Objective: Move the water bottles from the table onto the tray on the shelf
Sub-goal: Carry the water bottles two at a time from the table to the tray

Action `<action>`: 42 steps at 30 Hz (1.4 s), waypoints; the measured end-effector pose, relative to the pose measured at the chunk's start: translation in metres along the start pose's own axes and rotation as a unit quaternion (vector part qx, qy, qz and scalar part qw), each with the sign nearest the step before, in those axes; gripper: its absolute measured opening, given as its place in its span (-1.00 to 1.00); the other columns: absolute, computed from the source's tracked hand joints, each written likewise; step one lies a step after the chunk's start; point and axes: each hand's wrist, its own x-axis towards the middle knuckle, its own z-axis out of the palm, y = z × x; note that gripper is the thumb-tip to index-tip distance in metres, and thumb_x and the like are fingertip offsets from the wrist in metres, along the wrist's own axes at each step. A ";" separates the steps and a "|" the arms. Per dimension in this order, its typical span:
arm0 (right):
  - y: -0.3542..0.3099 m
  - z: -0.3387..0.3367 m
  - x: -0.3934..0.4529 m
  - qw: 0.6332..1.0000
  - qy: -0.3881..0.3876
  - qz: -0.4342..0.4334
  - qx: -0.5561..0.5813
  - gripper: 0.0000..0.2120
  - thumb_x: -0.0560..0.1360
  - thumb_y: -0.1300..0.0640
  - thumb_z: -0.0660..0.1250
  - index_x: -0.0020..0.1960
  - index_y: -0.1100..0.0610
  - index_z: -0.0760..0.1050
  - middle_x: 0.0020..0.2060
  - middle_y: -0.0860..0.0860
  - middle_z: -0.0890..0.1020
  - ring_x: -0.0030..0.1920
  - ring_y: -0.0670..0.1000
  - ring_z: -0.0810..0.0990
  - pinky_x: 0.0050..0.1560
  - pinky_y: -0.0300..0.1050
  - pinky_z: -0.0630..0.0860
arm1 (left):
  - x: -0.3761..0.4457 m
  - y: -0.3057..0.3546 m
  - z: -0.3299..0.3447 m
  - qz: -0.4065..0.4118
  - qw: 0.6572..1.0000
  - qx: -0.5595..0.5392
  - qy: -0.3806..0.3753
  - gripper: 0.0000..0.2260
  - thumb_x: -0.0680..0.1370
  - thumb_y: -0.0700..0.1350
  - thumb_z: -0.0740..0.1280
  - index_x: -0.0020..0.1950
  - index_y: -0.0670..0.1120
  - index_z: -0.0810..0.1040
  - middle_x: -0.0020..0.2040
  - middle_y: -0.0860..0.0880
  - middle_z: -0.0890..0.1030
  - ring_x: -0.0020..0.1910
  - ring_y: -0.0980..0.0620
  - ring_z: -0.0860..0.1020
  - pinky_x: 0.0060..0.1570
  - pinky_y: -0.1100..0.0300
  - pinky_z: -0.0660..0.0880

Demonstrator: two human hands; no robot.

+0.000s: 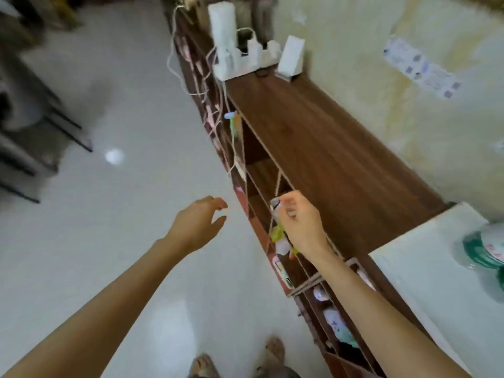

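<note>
My right hand (pixel 302 222) grips a small water bottle (pixel 278 233) by its top. The bottle has a yellow-green label and hangs down just in front of the front edge of the brown wooden shelf unit (pixel 327 148), over its open compartments. Most of the bottle's body is blurred and partly hidden by my wrist. My left hand (pixel 200 223) hovers over the pale floor to the left of the shelf, fingers spread, holding nothing. No tray shows clearly in this view.
White chargers and a power strip (pixel 240 55) stand at the shelf top's far end, with cords (pixel 215 115) hanging down its front. A white table (pixel 425 274) with a green-and-white object (pixel 488 249) sits at the right. Dark chair legs (pixel 68 132) stand at the left.
</note>
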 end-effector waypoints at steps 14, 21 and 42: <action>-0.250 0.415 -0.211 0.854 -0.422 -0.274 -0.134 -0.77 0.53 0.12 0.31 0.17 0.16 0.48 0.16 0.06 0.55 0.12 0.04 0.54 0.07 -0.20 0.39 | -0.435 -0.323 -0.040 -0.392 0.918 -0.001 0.063 -0.65 0.60 0.03 0.24 0.37 0.00 0.41 0.29 0.00 0.51 0.25 -0.05 0.50 0.09 0.03 0.50; -0.356 0.569 -0.346 0.793 -0.488 -0.329 -0.159 -0.74 0.53 0.10 0.31 0.18 0.16 0.48 0.15 0.07 0.56 0.12 0.06 0.54 0.14 -0.10 0.46 | -0.611 -0.455 -0.060 -0.491 0.863 -0.056 0.106 -0.65 0.59 0.02 0.25 0.36 -0.02 0.42 0.29 0.00 0.52 0.26 -0.03 0.49 0.11 0.06 0.47; -0.705 1.100 -0.527 0.586 -0.656 -0.423 -0.216 -0.78 0.55 0.10 0.27 0.15 0.16 0.49 -0.05 0.03 0.54 -0.05 0.04 0.55 -0.08 -0.07 0.51 | -0.861 -0.940 -0.168 -0.653 0.713 -0.199 0.160 -0.68 0.58 0.05 0.27 0.29 -0.03 0.48 0.21 0.02 0.56 0.19 -0.01 0.49 0.10 0.11 0.45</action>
